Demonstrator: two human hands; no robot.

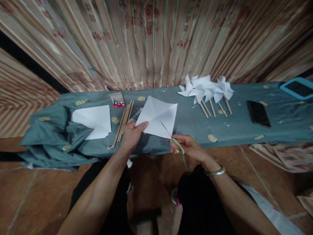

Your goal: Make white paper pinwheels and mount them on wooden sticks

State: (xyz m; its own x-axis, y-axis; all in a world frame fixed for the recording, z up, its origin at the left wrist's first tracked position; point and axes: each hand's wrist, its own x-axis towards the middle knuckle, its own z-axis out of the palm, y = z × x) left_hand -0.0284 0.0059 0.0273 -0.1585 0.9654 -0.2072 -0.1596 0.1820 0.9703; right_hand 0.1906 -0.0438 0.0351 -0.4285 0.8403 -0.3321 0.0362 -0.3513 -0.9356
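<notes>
In the left hand (133, 133), creased square paper (155, 112) beneath slim scissor blade (166, 130).

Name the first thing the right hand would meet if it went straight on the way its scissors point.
Most likely the white paper sheet held in the left hand: the scissors in the right hand show a blade against its lower right corner, though depth is hard to judge.

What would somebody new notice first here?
Probably the white square paper sheet in the middle, held in the left hand, with green-handled metal scissors in the right hand at its corner. Next, the white paper pinwheels on wooden sticks, right of the sheet on the blue-green cloth.
</notes>
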